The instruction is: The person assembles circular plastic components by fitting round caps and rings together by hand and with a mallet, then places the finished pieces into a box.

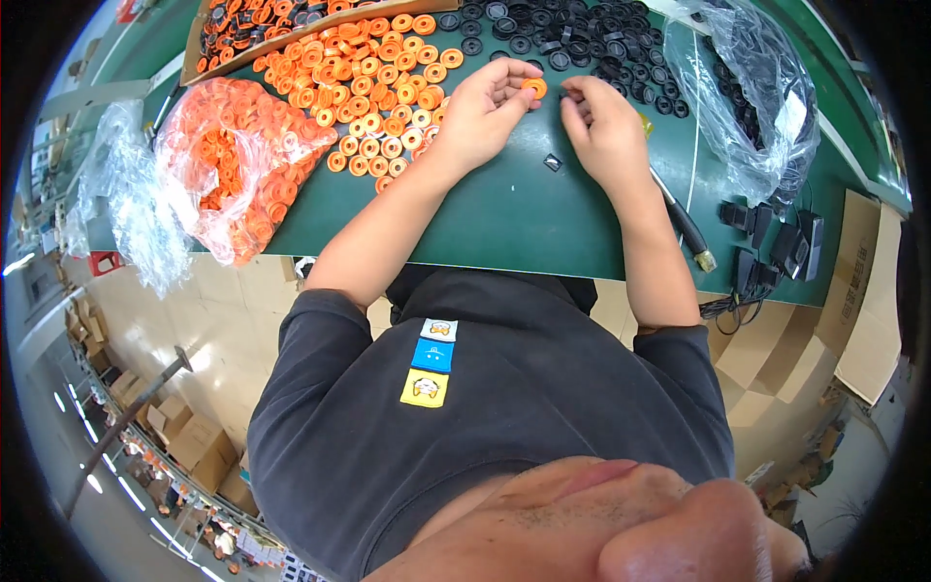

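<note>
Between the thumb and fingers of my left hand (483, 114) is a small round orange plastic ring (534, 88), held over the green table. Just right of it, my right hand (606, 131) is closed with bent fingers. Whatever its fingertips hold, if anything, is too small or hidden to make out. Loose orange rings (364, 82) lie heaped left of my left hand. Beyond both hands spreads a pile of black round parts (560, 60). A small black square piece (553, 163) lies on the table (465, 228) below the gap between my hands.
A clear bag of orange parts (276, 145) sits at the left, below a cardboard box (223, 68). To the right are a clear plastic bag with black parts (766, 126), a black-handled tool (687, 228) and black adapters with cables (790, 247). Cardboard (863, 291) stands beyond the right edge.
</note>
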Demonstrator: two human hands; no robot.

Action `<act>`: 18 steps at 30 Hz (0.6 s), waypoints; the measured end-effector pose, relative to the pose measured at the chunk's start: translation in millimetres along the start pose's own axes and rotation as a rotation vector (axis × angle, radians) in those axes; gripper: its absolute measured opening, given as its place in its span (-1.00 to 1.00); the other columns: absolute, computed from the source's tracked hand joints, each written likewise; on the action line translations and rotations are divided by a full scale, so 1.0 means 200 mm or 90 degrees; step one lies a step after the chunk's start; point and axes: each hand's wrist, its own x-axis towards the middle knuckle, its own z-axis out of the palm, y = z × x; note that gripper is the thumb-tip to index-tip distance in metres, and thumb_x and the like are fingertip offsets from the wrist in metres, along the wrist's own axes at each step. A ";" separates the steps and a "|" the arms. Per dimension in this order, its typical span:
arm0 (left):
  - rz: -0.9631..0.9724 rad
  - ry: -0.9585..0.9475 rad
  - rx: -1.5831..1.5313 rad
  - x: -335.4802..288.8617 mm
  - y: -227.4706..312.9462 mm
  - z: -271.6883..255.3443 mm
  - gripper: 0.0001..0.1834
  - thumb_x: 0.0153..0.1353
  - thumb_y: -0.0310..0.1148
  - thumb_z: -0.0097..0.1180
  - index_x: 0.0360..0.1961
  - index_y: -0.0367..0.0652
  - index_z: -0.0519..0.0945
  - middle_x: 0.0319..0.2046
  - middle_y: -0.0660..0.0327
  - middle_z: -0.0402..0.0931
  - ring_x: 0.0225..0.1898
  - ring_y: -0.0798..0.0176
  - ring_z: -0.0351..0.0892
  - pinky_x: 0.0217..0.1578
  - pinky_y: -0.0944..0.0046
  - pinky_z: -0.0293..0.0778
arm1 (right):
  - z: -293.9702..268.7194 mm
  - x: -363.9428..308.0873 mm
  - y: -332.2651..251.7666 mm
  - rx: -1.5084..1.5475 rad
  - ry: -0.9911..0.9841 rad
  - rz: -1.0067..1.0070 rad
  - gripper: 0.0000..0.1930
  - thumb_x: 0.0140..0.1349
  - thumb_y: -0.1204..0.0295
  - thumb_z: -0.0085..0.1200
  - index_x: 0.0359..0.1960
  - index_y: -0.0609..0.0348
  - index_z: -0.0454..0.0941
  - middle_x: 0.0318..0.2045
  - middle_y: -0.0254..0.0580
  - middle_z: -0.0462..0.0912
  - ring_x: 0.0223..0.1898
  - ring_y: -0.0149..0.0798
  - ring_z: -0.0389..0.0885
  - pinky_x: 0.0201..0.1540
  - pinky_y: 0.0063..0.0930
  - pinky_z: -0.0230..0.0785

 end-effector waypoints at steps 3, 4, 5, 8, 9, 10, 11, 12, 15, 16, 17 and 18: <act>-0.011 0.004 0.029 -0.01 0.03 -0.01 -0.70 0.34 -0.60 0.03 0.09 -0.34 0.50 -0.11 0.14 0.60 -0.13 0.37 0.65 -0.04 0.38 0.55 | -0.04 0.01 0.00 0.002 0.011 -0.031 -0.83 0.23 0.56 0.13 -0.14 0.25 0.62 -0.35 -0.04 0.65 -0.35 -0.07 0.67 -0.25 -0.33 0.53; -0.028 0.001 0.019 -0.01 0.03 -0.01 -0.69 0.34 -0.60 0.05 0.10 -0.35 0.50 -0.09 0.14 0.60 -0.10 0.34 0.65 0.00 0.37 0.55 | -0.06 0.00 0.00 0.009 -0.004 -0.004 -0.82 0.24 0.57 0.12 -0.13 0.27 0.63 -0.34 -0.04 0.65 -0.33 -0.10 0.67 -0.25 -0.39 0.53; -0.045 -0.003 0.008 -0.01 0.03 -0.01 -0.68 0.34 -0.61 0.07 0.12 -0.36 0.49 -0.07 0.14 0.60 -0.07 0.32 0.64 0.04 0.35 0.55 | -0.05 0.01 0.02 0.053 0.022 -0.025 -0.76 0.20 0.61 0.17 -0.08 0.29 0.64 -0.30 -0.08 0.66 -0.32 -0.22 0.69 -0.22 -0.49 0.54; -0.058 -0.012 0.004 -0.01 0.05 0.00 -0.66 0.34 -0.61 0.08 0.13 -0.37 0.49 -0.06 0.12 0.60 -0.05 0.32 0.65 0.06 0.35 0.55 | -0.05 0.01 -0.01 0.190 0.055 -0.007 -0.68 0.13 0.66 0.24 -0.03 0.29 0.64 -0.21 -0.14 0.66 -0.29 -0.35 0.70 -0.18 -0.54 0.57; -0.067 -0.016 -0.009 -0.01 0.05 0.00 -0.66 0.33 -0.59 0.12 0.13 -0.37 0.49 -0.05 0.11 0.61 -0.05 0.32 0.65 0.06 0.35 0.55 | -0.05 0.01 0.00 0.224 0.037 0.005 -0.61 0.06 0.68 0.30 -0.01 0.28 0.64 -0.12 -0.16 0.64 -0.29 -0.42 0.68 -0.17 -0.57 0.59; -0.069 -0.014 -0.011 -0.02 0.05 0.00 -0.66 0.33 -0.59 0.12 0.13 -0.37 0.49 -0.05 0.11 0.61 -0.05 0.32 0.65 0.06 0.35 0.55 | -0.05 0.01 0.00 0.224 0.033 0.007 -0.61 0.06 0.68 0.30 -0.01 0.28 0.64 -0.12 -0.16 0.64 -0.29 -0.42 0.68 -0.17 -0.57 0.59; -0.059 -0.020 0.009 -0.02 0.05 0.00 -0.65 0.33 -0.58 0.14 0.12 -0.36 0.49 -0.06 0.12 0.62 -0.06 0.33 0.65 0.05 0.36 0.55 | -0.05 0.01 0.00 0.216 0.034 -0.008 -0.61 0.06 0.68 0.31 -0.01 0.28 0.65 -0.12 -0.15 0.63 -0.29 -0.41 0.69 -0.18 -0.57 0.59; -0.048 -0.026 0.029 -0.02 0.05 0.00 -0.65 0.32 -0.57 0.17 0.12 -0.36 0.50 -0.06 0.12 0.62 -0.06 0.35 0.65 0.05 0.37 0.55 | -0.05 0.01 0.00 0.208 0.036 -0.024 -0.62 0.06 0.67 0.32 -0.02 0.27 0.65 -0.11 -0.14 0.63 -0.29 -0.40 0.69 -0.19 -0.57 0.59; -0.049 -0.034 0.017 -0.02 0.05 0.02 -0.64 0.30 -0.56 0.20 0.11 -0.35 0.51 -0.09 0.14 0.63 -0.07 0.38 0.64 0.05 0.39 0.55 | -0.05 0.00 0.01 0.199 0.021 -0.020 -0.62 0.06 0.66 0.33 -0.03 0.28 0.65 -0.13 -0.13 0.64 -0.30 -0.40 0.68 -0.21 -0.56 0.59; -0.048 -0.033 0.016 -0.03 0.05 0.03 -0.64 0.30 -0.56 0.20 0.11 -0.35 0.51 -0.09 0.14 0.63 -0.07 0.38 0.64 0.05 0.39 0.55 | -0.05 0.00 0.00 0.199 0.020 -0.021 -0.62 0.06 0.66 0.33 -0.03 0.28 0.65 -0.13 -0.13 0.64 -0.30 -0.40 0.68 -0.21 -0.56 0.59; -0.031 -0.024 0.021 -0.03 0.05 0.03 -0.67 0.28 -0.56 0.21 0.06 -0.35 0.53 -0.12 0.17 0.64 -0.13 0.42 0.64 -0.03 0.42 0.56 | -0.05 0.00 -0.01 0.185 0.011 -0.038 -0.63 0.06 0.65 0.34 -0.03 0.29 0.65 -0.15 -0.14 0.64 -0.30 -0.40 0.68 -0.21 -0.57 0.59; -0.015 -0.014 0.026 -0.04 0.05 0.03 -0.70 0.26 -0.56 0.22 0.02 -0.36 0.56 -0.15 0.20 0.65 -0.19 0.46 0.64 -0.12 0.46 0.56 | -0.05 0.01 -0.02 0.171 0.003 -0.055 -0.63 0.06 0.64 0.35 -0.04 0.30 0.65 -0.16 -0.14 0.64 -0.31 -0.41 0.68 -0.22 -0.57 0.59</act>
